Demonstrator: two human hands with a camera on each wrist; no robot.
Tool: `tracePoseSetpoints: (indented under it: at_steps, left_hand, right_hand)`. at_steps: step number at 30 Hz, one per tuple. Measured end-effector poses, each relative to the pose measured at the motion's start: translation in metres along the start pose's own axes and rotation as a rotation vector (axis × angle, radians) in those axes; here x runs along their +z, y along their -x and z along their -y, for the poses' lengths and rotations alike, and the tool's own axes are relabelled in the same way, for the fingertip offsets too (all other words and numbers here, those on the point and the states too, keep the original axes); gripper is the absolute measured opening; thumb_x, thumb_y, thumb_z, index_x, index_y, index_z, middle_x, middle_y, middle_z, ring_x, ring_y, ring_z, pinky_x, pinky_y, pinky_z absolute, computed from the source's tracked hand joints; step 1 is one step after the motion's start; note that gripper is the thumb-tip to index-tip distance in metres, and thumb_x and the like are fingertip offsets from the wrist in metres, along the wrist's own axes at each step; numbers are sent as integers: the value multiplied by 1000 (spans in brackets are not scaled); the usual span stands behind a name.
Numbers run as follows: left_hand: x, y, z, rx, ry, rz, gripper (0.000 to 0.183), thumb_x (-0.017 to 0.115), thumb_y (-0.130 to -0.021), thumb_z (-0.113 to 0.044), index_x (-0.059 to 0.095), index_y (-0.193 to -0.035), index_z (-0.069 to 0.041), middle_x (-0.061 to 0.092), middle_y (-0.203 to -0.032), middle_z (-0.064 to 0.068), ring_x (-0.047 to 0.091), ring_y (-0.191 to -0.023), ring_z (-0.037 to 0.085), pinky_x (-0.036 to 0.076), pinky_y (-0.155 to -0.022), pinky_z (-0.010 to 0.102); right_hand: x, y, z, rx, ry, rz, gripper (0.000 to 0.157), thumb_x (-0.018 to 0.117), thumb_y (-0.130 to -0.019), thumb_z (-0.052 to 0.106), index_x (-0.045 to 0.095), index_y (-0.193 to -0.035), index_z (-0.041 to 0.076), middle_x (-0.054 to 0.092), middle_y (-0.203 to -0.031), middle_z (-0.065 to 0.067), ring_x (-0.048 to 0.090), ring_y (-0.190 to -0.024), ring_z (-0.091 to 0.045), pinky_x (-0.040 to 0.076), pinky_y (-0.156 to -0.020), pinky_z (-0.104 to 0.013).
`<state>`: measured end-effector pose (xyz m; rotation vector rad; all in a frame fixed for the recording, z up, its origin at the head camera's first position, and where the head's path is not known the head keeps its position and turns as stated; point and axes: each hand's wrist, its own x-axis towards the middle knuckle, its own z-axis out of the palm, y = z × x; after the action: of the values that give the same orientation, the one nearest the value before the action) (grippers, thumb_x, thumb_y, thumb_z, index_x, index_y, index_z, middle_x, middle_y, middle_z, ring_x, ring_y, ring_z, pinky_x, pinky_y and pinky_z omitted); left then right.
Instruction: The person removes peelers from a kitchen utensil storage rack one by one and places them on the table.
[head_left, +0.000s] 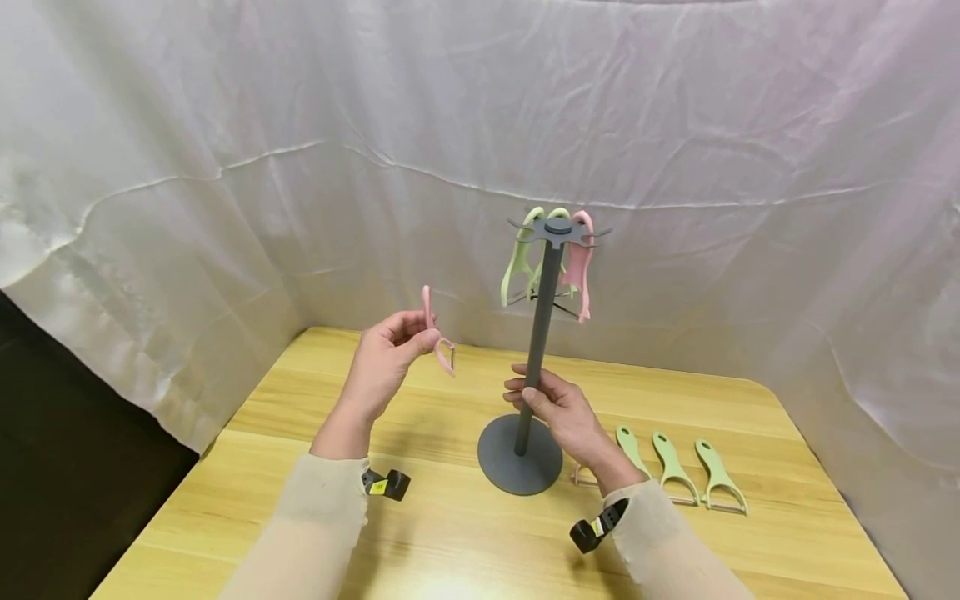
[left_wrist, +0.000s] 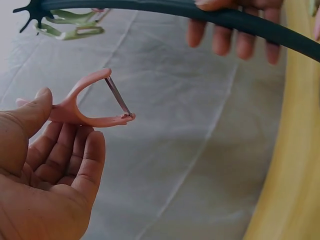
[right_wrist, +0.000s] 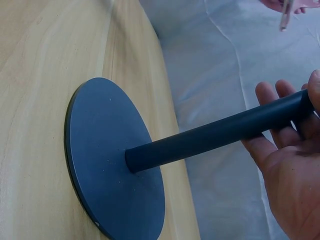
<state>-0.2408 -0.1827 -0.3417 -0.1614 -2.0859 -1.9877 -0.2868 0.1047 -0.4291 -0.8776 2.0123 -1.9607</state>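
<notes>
My left hand (head_left: 386,362) pinches a pink peeler (left_wrist: 67,111) by its handle between thumb and fingers, raised above the table left of a dark grey stand (head_left: 541,333). Its forked blade end points away from the palm in the left wrist view. My right hand (head_left: 566,417) holds the stand's pole low down, thumb in front and fingers behind. From the hooked top hang two green peelers (head_left: 514,265) and a pink peeler (head_left: 587,279), by their handles. The round base (right_wrist: 107,150) sits flat on the table.
Three green peelers (head_left: 717,471) lie in a row on the wooden table (head_left: 435,517), right of the stand. Beside them is a pink peeler (head_left: 577,475), mostly hidden by my right forearm. A pale curtain (head_left: 420,208) stands behind the table.
</notes>
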Motion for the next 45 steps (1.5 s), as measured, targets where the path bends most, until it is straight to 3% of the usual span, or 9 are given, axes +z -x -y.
tracePoseSetpoints:
  at_steps: [9,16,23,27,36,45]
  left_hand:
    - [-7,8,24,-68,-208,-18,32,78,-98,-28,74,-124,-10,73,-112,8,66,-108,20,54,-95,31]
    - [-10,15,36,-159,-298,-30,29,78,-98,-28,75,-119,-9,75,-107,9,68,-104,23,54,-93,37]
    - [-11,20,48,-255,-555,-11,33,79,-96,-35,74,-112,-7,75,-101,7,68,-91,22,56,-78,36]
    - [-12,22,55,-294,-652,8,34,79,-95,-36,74,-109,-6,76,-95,5,68,-87,22,55,-74,36]
    - [-8,26,69,-373,-767,50,28,79,-96,-33,70,-100,-8,73,-92,7,65,-81,22,52,-68,33]
    - [4,30,86,-386,-855,70,30,81,-94,-32,69,-95,-5,70,-79,4,62,-66,19,47,-54,28]
  right_hand:
    - [0,-1,1,10,-5,-7,42,55,-111,12,52,-151,1,57,-139,-39,72,-118,-18,56,-106,-36]
    - [0,1,1,14,1,-3,43,55,-111,14,52,-152,1,62,-138,-33,72,-120,-22,56,-106,-38]
    - [1,1,2,5,-5,-6,43,55,-111,12,52,-152,0,62,-137,-33,72,-120,-25,55,-107,-42]
    - [1,1,2,4,-6,-6,43,55,-111,13,52,-152,0,61,-137,-33,72,-119,-20,55,-107,-40]
    - [0,0,0,-14,-3,-3,43,55,-111,15,52,-152,0,60,-137,-36,73,-116,-15,56,-105,-38]
    - [1,0,-1,-12,-11,-8,44,56,-111,16,52,-151,0,58,-136,-39,73,-117,-20,56,-105,-38]
